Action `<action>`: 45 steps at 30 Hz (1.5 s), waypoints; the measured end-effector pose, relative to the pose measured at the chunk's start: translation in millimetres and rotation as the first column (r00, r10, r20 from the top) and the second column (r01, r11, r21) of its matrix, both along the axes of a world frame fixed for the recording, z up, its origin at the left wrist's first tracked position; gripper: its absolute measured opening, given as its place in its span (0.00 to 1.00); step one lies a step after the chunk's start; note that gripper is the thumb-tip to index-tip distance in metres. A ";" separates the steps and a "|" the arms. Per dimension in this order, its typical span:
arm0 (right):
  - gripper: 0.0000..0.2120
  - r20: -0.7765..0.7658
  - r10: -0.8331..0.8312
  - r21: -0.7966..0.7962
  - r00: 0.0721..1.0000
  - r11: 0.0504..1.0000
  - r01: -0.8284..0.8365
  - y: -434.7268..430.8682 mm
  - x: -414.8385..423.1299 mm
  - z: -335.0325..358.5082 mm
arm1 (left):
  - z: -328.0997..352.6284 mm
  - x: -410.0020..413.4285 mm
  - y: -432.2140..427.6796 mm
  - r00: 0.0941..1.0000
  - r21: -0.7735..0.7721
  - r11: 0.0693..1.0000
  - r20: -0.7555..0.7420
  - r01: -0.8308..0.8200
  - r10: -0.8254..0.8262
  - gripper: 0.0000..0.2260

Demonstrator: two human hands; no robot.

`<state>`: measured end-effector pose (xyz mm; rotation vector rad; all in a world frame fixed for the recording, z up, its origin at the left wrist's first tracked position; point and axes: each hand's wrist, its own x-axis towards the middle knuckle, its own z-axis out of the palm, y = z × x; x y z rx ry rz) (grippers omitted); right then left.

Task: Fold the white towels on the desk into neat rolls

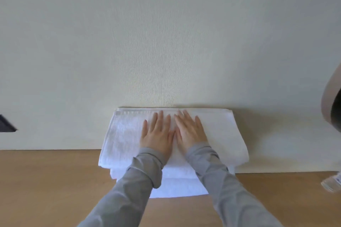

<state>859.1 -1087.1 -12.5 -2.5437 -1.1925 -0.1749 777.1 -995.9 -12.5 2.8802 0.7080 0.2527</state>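
A folded white towel (125,134) lies on the wooden tabletop (46,180), its far edge against the cream wall (166,42), with further white layers showing under its near edge. The left hand (156,132) and right hand (190,131), in grey sleeves (140,175), press flat on its middle side by side, fingers straight and slightly spread. A clear bottle (332,184) sits at the right edge of view, its label too blurred to read.
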 end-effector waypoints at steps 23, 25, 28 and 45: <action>0.24 0.107 -0.022 0.035 0.994 0.999 0.018 -36.3 17.7 -4.2 | -1.5 -23.6 28.6 0.988 0.036 0.999 0.152 0.003 -0.009 0.25; 0.25 0.088 0.033 -0.016 0.996 0.999 -0.031 -26.5 1.7 -5.3 | -5.3 -15.2 7.5 0.994 0.057 0.998 0.095 0.041 -0.046 0.26; 0.26 0.030 -0.012 -0.111 0.999 0.994 0.015 -44.6 9.2 -17.0 | -16.5 -26.2 12.6 1.000 0.068 0.998 -0.016 0.014 -0.013 0.27; 0.24 -0.189 -0.156 -0.066 0.969 0.987 0.146 -73.9 33.6 25.4 | 28.7 -44.1 62.1 0.991 -0.131 0.991 -0.134 -0.023 0.006 0.26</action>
